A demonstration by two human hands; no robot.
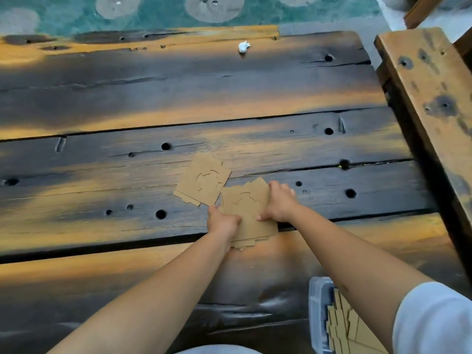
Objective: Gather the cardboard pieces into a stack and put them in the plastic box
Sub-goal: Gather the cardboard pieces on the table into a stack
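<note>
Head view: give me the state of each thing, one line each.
Cardboard stack: flat on table, gripped on both sides.
Loose cardboard piece: flat, ungathered, just left of stack.
Plastic box: open, cardboard already inside.
Left hand: holding stack.
Right hand: holding stack.

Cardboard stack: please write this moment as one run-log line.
left hand: holds cardboard stack | right hand: holds same | loose piece: beside, on table | plastic box: partly filled

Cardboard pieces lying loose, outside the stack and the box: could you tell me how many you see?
1: a loose cardboard piece on the table, left of the stack both hands hold. Others may be hidden.
</note>
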